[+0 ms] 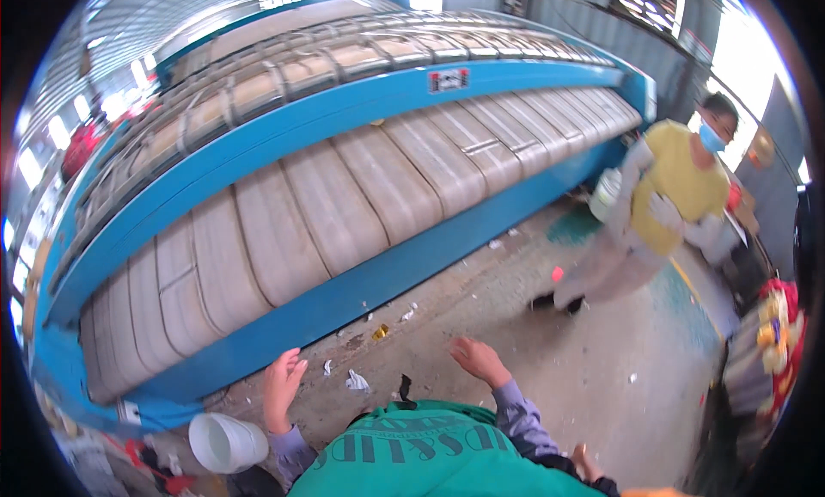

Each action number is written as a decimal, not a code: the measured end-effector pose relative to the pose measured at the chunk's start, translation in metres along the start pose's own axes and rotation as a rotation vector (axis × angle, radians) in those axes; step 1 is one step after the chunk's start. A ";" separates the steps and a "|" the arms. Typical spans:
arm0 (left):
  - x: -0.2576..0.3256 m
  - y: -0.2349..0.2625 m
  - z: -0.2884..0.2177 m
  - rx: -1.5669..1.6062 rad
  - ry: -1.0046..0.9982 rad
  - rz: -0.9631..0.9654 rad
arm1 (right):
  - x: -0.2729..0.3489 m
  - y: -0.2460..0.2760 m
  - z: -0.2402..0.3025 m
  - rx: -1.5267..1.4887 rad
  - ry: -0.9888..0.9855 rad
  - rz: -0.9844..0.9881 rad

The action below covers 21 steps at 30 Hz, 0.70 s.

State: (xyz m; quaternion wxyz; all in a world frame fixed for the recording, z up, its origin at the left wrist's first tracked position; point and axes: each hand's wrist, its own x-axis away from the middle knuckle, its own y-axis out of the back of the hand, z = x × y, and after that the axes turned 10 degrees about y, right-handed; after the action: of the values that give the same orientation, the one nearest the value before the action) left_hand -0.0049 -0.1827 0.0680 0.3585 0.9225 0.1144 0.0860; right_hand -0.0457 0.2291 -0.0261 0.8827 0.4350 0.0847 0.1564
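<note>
Before the blue machine [369, 282] with its pale belt [335, 187], my left hand [284, 389] hangs half open and empty near a white bucket [249, 445]. My right hand [481, 362] is held over the floor [601, 351], fingers loosely bent and, as far as I can tell, empty. A person [679, 183] in yellow is to my right.

"What's ahead of the left hand [284, 387] and right hand [479, 360]?"
"A long blue machine [352, 110], broad, pale belts [331, 200] lying side by side along its front."
"And left of the left hand?"
"An open white bucket [249, 444]."
</note>
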 end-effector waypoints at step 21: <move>-0.001 -0.130 -0.102 -0.315 -0.156 0.421 | 0.127 0.006 -0.120 -0.112 -0.349 -0.069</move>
State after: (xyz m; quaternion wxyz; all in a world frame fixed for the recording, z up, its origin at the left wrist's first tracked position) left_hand -0.0498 -0.0247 0.0533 0.4796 0.8626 -0.1226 0.1039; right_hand 0.0378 0.3663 -0.0962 0.9117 0.4024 -0.0636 0.0527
